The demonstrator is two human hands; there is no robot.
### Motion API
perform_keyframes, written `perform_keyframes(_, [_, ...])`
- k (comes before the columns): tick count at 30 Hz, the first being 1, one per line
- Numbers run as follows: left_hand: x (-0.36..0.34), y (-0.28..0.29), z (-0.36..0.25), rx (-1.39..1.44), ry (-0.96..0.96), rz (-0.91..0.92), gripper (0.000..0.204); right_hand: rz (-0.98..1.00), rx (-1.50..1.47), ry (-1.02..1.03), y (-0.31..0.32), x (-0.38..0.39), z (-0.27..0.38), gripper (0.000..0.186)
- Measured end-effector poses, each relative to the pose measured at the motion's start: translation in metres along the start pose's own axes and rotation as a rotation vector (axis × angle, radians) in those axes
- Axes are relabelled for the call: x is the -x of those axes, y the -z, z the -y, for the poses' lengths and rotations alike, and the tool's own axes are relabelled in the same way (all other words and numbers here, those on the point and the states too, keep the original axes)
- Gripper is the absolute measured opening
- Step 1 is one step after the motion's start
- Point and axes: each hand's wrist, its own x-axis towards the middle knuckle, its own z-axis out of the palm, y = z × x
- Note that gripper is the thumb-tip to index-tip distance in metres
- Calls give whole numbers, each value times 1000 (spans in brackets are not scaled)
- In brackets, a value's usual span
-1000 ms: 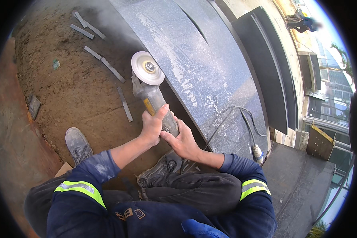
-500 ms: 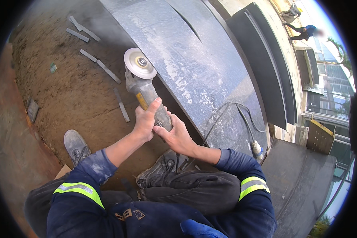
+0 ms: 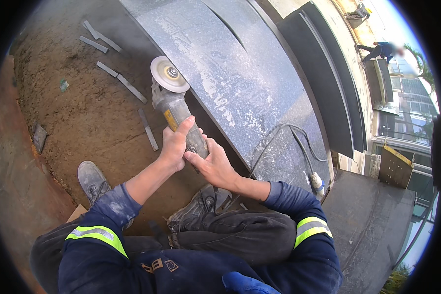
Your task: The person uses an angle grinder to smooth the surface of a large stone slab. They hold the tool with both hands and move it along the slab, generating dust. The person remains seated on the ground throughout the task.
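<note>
From my remote station I record the fingers of the left hand [image 3: 174, 146] clamped around the body of a grey angle grinder [image 3: 177, 109], just behind its yellow label, thumb lying along the casing. The fingers of the right hand [image 3: 214, 165] are clamped on the rear of the same tool, thumb toward the left hand. At the head of the grinder I find a pale round disc [image 3: 161, 78], its face turned up; its rim overlaps the edge of a bluish-grey slab [image 3: 274, 105] in view, and whether the two touch I cannot tell. The slab occupies the right of the grinder, its surface marked with whitish patches. On it I note a dark cable [image 3: 299, 130], and near its lower end a white and blue connector [image 3: 318, 183]. Left of the grinder, several narrow grey strips [image 3: 132, 89] lie on brown ground [image 3: 78, 122]. Below the grinder stand two dusty shoes [image 3: 92, 178]. Farther right, past the slab, I log dark panels [image 3: 318, 78] and, well apart, a person in dark clothing [image 3: 384, 50].
</note>
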Motion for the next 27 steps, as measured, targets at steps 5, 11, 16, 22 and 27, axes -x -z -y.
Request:
perform_keyframes(5, [13,-6,13,41,-20,-16,44,15,79,-33,5,16,-3,61])
perform_keyframes(11, [31,-8,42,25,-34,-17,37,42,67,-55,11,44,-16,63])
perform_keyframes(16, [39,-3,64,24,-57,28,34,57,60,-42,15,60,-27,62])
perform_keyframes(22, [40,-4,70,12,-63,48,34,37,83,13,17,64,-33,61])
perform_keyframes(27, [34,-6,61,13,-51,32,36,37,15,7,17,55,-27,61])
